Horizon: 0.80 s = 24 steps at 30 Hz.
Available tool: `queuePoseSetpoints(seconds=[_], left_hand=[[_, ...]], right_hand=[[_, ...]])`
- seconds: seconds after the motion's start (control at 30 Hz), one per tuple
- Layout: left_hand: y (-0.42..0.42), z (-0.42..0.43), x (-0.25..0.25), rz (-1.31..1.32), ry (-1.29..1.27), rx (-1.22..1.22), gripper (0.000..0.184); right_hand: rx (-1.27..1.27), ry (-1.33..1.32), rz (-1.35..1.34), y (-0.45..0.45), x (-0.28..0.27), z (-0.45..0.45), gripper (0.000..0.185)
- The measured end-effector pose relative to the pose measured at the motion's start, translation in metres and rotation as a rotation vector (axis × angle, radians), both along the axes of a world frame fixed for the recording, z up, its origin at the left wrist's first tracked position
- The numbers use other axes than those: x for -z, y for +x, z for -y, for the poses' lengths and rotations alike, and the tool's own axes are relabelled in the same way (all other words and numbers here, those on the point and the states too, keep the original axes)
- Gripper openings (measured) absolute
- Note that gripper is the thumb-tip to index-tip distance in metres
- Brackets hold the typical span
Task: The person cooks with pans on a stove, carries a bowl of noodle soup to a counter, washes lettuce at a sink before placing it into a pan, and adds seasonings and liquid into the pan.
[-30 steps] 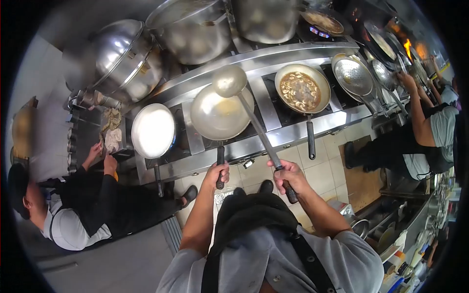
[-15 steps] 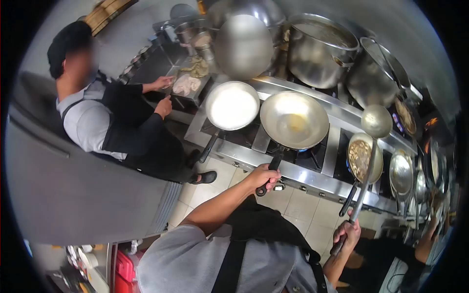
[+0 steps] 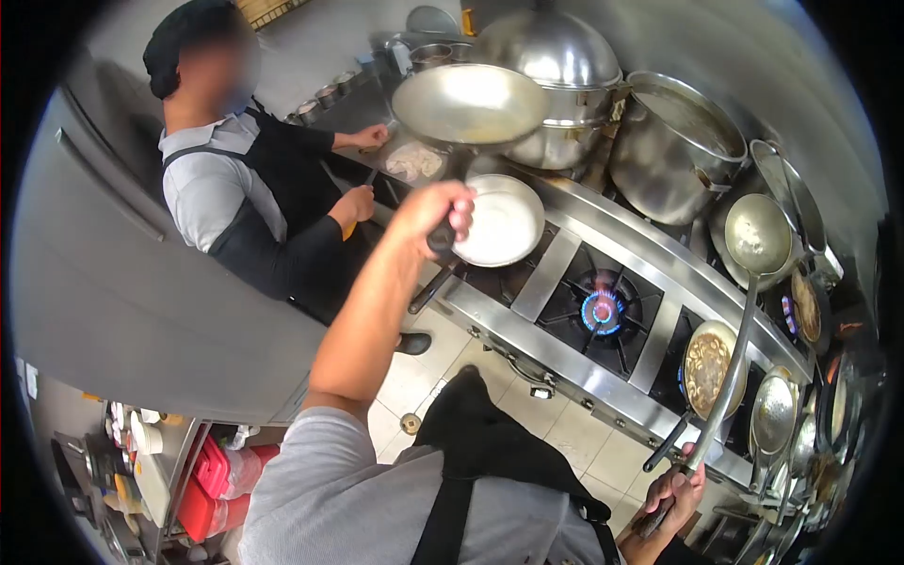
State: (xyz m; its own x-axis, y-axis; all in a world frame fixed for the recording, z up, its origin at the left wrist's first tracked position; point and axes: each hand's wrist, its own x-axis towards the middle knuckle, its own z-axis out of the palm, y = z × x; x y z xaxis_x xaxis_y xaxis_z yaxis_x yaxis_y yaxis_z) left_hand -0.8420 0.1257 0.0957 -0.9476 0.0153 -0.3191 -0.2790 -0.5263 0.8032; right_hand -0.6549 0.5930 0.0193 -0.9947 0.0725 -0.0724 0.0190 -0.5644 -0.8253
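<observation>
My left hand [image 3: 435,215] is closed on the black handle of a frying pan [image 3: 471,99], held up above the left side of the stove. The pan has a small yellowish patch of liquid near its lower rim. Below it, partly behind my hand, a second pan [image 3: 504,226] with a pale white inside sits on the left burner. My right hand [image 3: 676,497] grips a long-handled ladle [image 3: 756,235], its bowl raised over the right side of the stove. Under the ladle's handle, a small pan [image 3: 713,367] holds brown sliced pieces in liquid.
A lit burner [image 3: 601,309] shows blue flame mid-stove. Large steel pots [image 3: 673,155] and a domed steamer [image 3: 551,52] stand behind. On the left a co-worker [image 3: 273,188] stands by a counter, near pale food [image 3: 414,162]. Several pans [image 3: 774,414] crowd the right.
My left hand has lifted the frying pan off the middle burner and carried it left and up, uncovering the flame. The ladle stays in my right hand. The camera view has shifted.
</observation>
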Motion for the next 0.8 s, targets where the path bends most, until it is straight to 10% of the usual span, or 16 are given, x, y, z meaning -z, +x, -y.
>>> queuePoseSetpoints(seconds=[0.43,0.8], left_hand=[[-0.205,0.276,-0.01,-0.022,-0.012,-0.128,0.027],[-0.336,0.447,0.073,0.186,-0.217,-0.378,0.021]], right_hand=[[-0.113,0.103,-0.012,-0.114,-0.031,0.137,0.047],[0.011,0.25,0.194,-0.174,-0.106,0.279,0.055]])
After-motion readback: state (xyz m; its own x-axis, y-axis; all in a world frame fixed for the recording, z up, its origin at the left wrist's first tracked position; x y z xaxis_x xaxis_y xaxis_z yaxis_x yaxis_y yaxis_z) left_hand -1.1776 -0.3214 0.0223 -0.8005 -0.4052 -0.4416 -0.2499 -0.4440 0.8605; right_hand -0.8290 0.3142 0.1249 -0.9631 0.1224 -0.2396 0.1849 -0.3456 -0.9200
